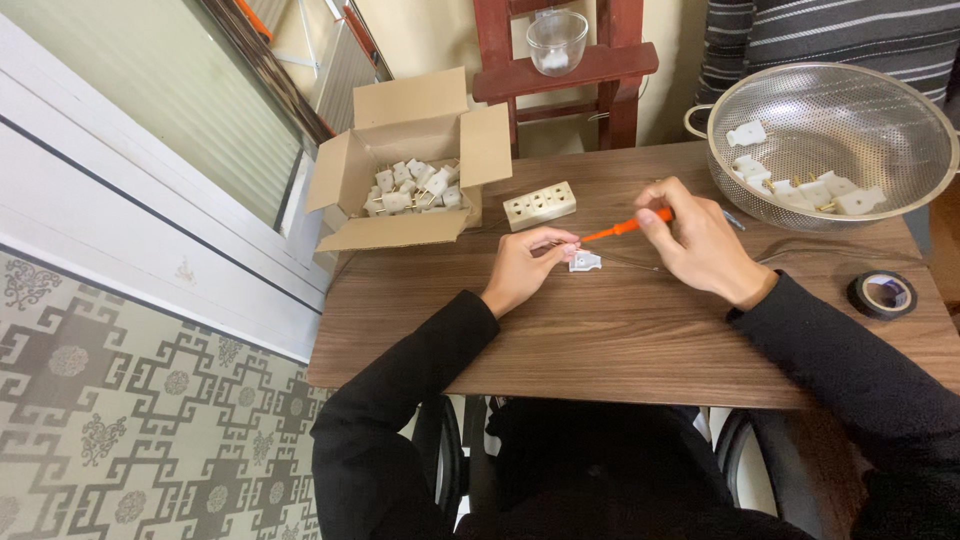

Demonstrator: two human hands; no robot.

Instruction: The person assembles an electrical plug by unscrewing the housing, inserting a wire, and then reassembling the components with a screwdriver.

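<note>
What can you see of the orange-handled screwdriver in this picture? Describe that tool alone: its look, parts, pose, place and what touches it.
The screwdriver is slim, with a bright orange handle that looks like plastic and a thin dark shaft, mostly hidden. It lies nearly level above the wooden table, tilted slightly down to the left. The right hand pinches the handle's upper end between its fingers. The tip points at a small white plug part held by the left hand; whether the tip touches it is too small to tell.

Matt wood-grain table [600,340], shiny metal-mesh colander [880,110], seemingly plastic plug [584,262].
</note>
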